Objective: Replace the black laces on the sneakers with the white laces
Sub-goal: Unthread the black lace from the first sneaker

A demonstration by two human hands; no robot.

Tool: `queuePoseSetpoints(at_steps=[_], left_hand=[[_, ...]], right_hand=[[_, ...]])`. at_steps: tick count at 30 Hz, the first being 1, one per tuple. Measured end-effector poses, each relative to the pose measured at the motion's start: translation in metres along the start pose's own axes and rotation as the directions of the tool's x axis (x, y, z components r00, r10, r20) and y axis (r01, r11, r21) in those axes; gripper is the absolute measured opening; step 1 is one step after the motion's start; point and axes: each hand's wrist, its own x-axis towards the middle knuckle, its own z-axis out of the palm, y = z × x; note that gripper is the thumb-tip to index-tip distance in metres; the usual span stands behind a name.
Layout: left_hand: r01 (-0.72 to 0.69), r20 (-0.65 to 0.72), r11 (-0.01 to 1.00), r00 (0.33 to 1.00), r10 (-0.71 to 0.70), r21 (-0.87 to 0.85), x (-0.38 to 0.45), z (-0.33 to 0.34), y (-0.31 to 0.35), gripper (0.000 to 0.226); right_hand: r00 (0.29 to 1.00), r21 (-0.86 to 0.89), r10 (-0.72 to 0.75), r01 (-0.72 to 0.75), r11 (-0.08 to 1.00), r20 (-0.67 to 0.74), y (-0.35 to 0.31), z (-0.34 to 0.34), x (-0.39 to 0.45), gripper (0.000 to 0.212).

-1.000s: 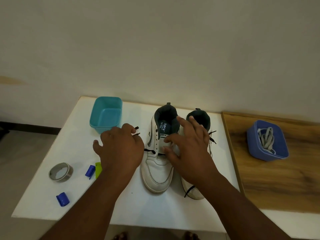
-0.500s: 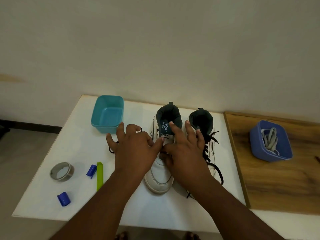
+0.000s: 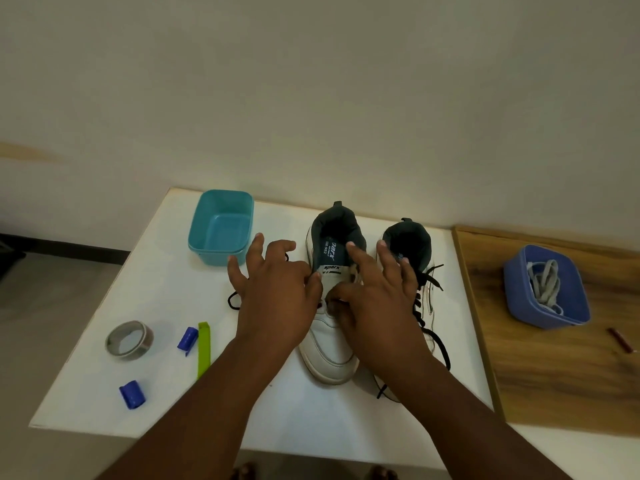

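Since the earlier frame both hands have barely shifted, staying over the left sneaker [image 3: 332, 344] at the desk's [image 3: 166, 299] middle. Left hand [image 3: 277, 299] and right hand [image 3: 377, 306] pinch the black lace [image 3: 235, 301] at its lowest eyelets, other fingers spread. At 3 o'clock, touching, the right sneaker [image 3: 410, 244] remains laced. Farther, at 2 o'clock, white laces [image 3: 545, 282] lie in the blue tub [image 3: 554, 317].
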Motion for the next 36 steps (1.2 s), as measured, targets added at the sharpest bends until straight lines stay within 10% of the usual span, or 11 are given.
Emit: queuePoseSetpoints(at_steps=[5, 13, 20, 27, 36], left_hand=[[-0.017, 0.012, 0.999, 1.000, 0.017, 0.032, -0.001, 0.001, 0.002, 0.034], [-0.023, -0.006, 0.999, 1.000, 0.023, 0.041, -0.002, 0.001, -0.001, 0.036], [-0.054, -0.012, 0.997, 0.998, 0.055, 0.063, -0.003, 0.000, -0.001, 0.035], [-0.023, 0.007, 0.997, 1.000, 0.022, 0.069, -0.003, -0.001, 0.000, 0.039], [-0.040, -0.029, 0.998, 0.999, 0.042, 0.046, -0.002, 0.001, -0.002, 0.035]], right_hand=[[0.961, 0.006, 0.204, -0.206, 0.978, -0.189, 0.008, -0.009, -0.003, 0.012], [1.000, -0.004, -0.010, 0.010, 1.000, 0.001, -0.001, -0.001, 0.000, 0.005], [0.871, 0.266, 0.330, -0.243, 0.933, -0.365, 0.020, -0.031, 0.004, 0.020], [0.999, -0.007, -0.030, 0.030, 1.000, 0.035, 0.004, 0.005, 0.000, 0.020], [0.948, 0.211, 0.249, -0.207, 0.955, -0.197, 0.015, -0.017, 0.003, 0.020]])
